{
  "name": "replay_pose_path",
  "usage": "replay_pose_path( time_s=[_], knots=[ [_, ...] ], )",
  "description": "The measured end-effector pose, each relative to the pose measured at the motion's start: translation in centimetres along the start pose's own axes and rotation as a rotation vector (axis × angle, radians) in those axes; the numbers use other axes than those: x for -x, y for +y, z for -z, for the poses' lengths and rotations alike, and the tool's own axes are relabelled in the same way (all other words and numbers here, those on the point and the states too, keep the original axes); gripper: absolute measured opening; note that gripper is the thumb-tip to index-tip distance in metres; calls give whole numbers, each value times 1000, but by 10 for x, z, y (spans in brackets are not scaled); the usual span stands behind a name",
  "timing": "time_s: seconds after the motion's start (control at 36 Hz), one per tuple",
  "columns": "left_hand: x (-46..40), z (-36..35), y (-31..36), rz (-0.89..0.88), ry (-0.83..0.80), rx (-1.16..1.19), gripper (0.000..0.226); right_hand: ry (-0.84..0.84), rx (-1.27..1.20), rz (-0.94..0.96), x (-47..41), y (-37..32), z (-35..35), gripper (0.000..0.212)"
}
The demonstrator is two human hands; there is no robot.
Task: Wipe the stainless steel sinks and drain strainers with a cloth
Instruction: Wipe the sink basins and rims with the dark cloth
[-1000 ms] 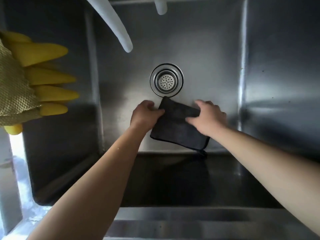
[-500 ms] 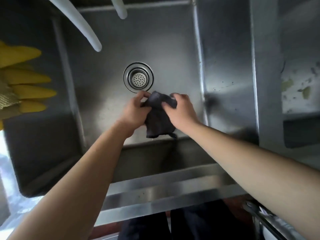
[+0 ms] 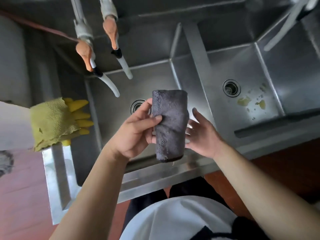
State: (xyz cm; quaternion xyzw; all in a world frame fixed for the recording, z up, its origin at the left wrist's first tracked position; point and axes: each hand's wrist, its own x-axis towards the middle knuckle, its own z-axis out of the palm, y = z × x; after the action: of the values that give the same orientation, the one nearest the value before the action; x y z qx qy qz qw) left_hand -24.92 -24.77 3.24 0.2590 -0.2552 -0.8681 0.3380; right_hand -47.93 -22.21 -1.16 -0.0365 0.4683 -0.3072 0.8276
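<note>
A dark grey folded cloth (image 3: 170, 122) is held up above the left sink (image 3: 110, 94). My left hand (image 3: 136, 130) grips its left edge, thumb across the front. My right hand (image 3: 202, 134) is beside the cloth's right edge, fingers spread and touching it from behind. The left drain strainer (image 3: 136, 105) shows partly behind my left fingers. The right sink (image 3: 242, 66) has its own drain strainer (image 3: 231, 87) and yellowish food bits (image 3: 250, 102) on its floor.
Yellow rubber gloves and a yellow mesh cloth (image 3: 57, 122) hang over the left sink's rim. Two faucet spouts with white hoses (image 3: 107, 82) reach over the left sink. Another white hose (image 3: 284, 26) hangs at top right. The steel front rim (image 3: 155, 181) is near my body.
The cloth has been lifted off the left sink floor and folded upright between my hands. The view pulled back, showing both sinks. My right hand loosened to spread fingers.
</note>
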Motion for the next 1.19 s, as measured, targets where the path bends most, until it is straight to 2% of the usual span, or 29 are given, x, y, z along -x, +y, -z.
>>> replay_pose_path(
  time_s=[0.06,0.11,0.19,0.25,0.31,0.39,0.47,0.56,0.67,0.69,0.75,0.81,0.89,0.97,1.11,1.14,1.19],
  knots=[
    [6,-2,13,5,-51,46,48,-180,-102,13,13,-3,-3,55],
    [11,3,22,2,-25,62,51,-253,-110,68,23,-3,-5,62],
    [21,17,27,30,84,39,47,-180,-10,70,32,-6,-8,64],
    [30,28,29,86,122,32,43,-137,50,42,36,-9,-10,50],
    [37,38,29,151,192,-63,41,-82,133,38,39,-13,-13,38],
    [39,42,24,183,339,-289,36,18,243,62,40,-17,-18,36],
    [31,27,20,164,462,-352,37,96,299,108,41,-18,-28,31],
    [16,-2,13,97,477,-402,37,109,296,138,40,-16,-48,35],
    [-7,-47,-12,50,360,-367,24,181,276,220,39,-1,-82,47],
    [-12,-55,-20,29,375,-373,24,205,264,238,38,5,-88,48],
    [-19,-61,-34,-25,467,-400,32,248,243,233,38,14,-95,52],
    [-22,-56,-43,-50,521,-283,34,282,278,203,38,14,-93,60],
    [-22,-38,-52,1,492,-99,38,294,363,118,39,-1,-77,70],
    [-27,-21,-65,15,479,-97,52,194,380,-9,40,-20,-56,76],
    [-58,2,-94,90,548,-129,66,134,446,-106,31,-53,-29,65],
    [-68,8,-100,121,566,-119,69,168,508,-69,28,-61,-26,60],
    [-88,20,-110,209,640,-125,76,299,685,161,21,-80,-18,39]
  ],
)
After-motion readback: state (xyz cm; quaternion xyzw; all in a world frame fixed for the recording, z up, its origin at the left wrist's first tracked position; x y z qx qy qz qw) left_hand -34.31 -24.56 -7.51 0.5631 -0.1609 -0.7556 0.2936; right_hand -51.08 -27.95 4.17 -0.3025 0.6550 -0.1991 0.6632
